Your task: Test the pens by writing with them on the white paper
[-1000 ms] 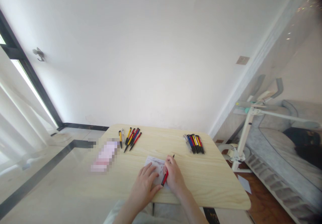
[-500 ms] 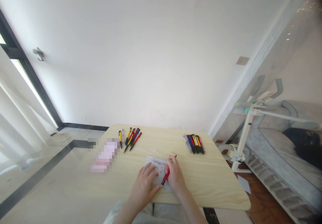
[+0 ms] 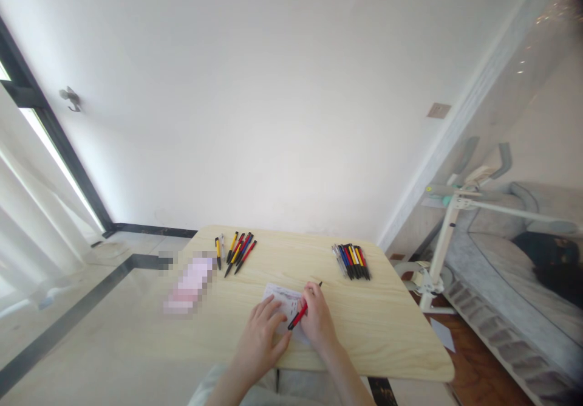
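My right hand [image 3: 316,321] is closed around a red and black pen [image 3: 301,312], its tip down on a small white paper [image 3: 281,296] with red marks near the table's front edge. My left hand [image 3: 263,336] lies flat with fingers spread on the paper's left part, pinning it. A fanned group of yellow, red and black pens [image 3: 237,251] lies at the far left of the wooden table [image 3: 387,333]. A tighter bundle of blue, red, yellow and black pens [image 3: 351,260] lies at the far right.
A blurred pinkish object [image 3: 190,281] sits on the table's left side. Right of the table stand a white folding stand [image 3: 444,236] and a grey sofa [image 3: 514,272]. A white wall rises behind; a window is on the left.
The red pen in my right hand has tilted and its tip has slid slightly left across the paper. My left hand has stayed on the paper.
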